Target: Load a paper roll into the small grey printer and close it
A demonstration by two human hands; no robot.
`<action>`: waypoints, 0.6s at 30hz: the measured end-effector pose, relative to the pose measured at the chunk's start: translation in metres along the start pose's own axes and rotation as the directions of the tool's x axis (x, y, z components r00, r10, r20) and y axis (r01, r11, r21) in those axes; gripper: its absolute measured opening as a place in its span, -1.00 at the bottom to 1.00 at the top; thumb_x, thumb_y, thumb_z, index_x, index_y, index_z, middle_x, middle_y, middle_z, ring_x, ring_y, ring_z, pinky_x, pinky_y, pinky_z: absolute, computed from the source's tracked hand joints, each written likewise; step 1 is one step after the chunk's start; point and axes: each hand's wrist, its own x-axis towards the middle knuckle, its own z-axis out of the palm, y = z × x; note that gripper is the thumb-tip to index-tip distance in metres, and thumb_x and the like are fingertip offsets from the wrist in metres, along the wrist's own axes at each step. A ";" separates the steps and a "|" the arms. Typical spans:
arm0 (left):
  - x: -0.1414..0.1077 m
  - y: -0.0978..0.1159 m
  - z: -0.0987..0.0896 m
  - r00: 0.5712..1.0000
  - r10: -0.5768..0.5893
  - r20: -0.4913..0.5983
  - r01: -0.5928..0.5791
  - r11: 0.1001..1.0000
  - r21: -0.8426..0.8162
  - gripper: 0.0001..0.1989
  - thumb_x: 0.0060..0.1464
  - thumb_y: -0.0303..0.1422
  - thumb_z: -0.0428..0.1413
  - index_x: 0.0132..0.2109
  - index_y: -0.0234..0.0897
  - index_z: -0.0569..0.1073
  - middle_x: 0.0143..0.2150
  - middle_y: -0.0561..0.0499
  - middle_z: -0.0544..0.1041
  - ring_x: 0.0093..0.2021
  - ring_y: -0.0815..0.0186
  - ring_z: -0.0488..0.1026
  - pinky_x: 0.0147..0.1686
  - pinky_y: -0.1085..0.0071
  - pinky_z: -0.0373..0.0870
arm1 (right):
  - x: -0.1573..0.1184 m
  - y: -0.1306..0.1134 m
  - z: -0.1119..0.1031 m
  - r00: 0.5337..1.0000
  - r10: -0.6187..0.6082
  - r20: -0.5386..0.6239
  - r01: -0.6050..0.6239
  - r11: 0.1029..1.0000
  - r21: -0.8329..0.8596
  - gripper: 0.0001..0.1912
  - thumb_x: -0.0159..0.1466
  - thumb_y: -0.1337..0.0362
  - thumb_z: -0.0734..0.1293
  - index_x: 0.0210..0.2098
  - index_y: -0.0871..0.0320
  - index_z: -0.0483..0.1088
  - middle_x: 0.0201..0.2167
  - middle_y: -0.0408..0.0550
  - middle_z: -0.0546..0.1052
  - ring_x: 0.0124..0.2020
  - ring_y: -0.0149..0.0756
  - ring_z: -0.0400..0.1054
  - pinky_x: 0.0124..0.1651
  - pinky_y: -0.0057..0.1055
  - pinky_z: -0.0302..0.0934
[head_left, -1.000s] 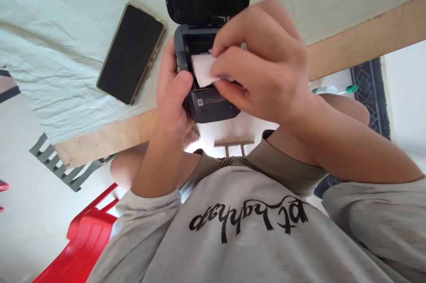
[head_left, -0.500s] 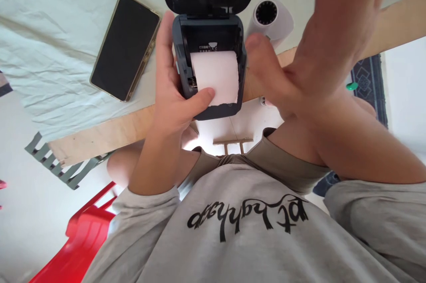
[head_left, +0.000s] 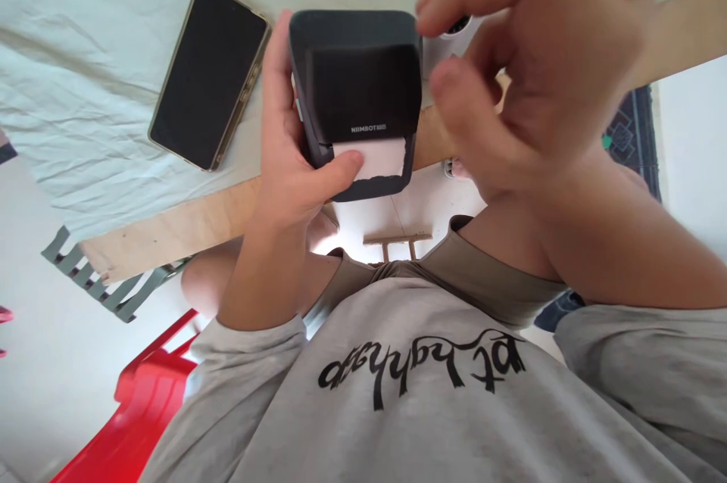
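A dark label printer (head_left: 363,89) is gripped in my left hand (head_left: 295,165), whose fingers run along its left side. The printer's black lid lies down over the body, though I cannot tell if it is latched. A white paper strip (head_left: 383,159) sticks out below the lid, and my left thumb presses on it. My right hand (head_left: 545,51) hovers just right of the printer, somewhat blurred, with thumb and fingers apart and nothing between them. Partly behind that hand is a white object with a dark round end (head_left: 454,27).
A phone (head_left: 209,74) in a clear case lies on the pale cloth (head_left: 73,89) to the left. Along the table's near side runs a bare wooden edge (head_left: 176,222). A red plastic chair (head_left: 136,400) stands at the lower left.
The printer's lid has swung down from upright and now covers the paper roll. My right hand has come lower and closer to the printer. My left hand keeps its hold.
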 end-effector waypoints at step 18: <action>-0.002 0.000 0.007 0.995 -0.048 -0.086 0.033 0.986 -0.164 -0.49 -0.13 -0.22 0.19 -0.02 -0.23 0.27 -0.13 -0.08 0.45 0.05 0.01 0.40 0.06 -0.02 0.35 | 0.003 -0.005 0.020 0.980 0.001 0.200 -0.033 0.987 0.158 -0.54 0.26 0.14 0.10 0.08 0.24 0.09 0.13 -0.15 0.18 0.27 -0.66 -0.01 0.44 -0.65 -0.01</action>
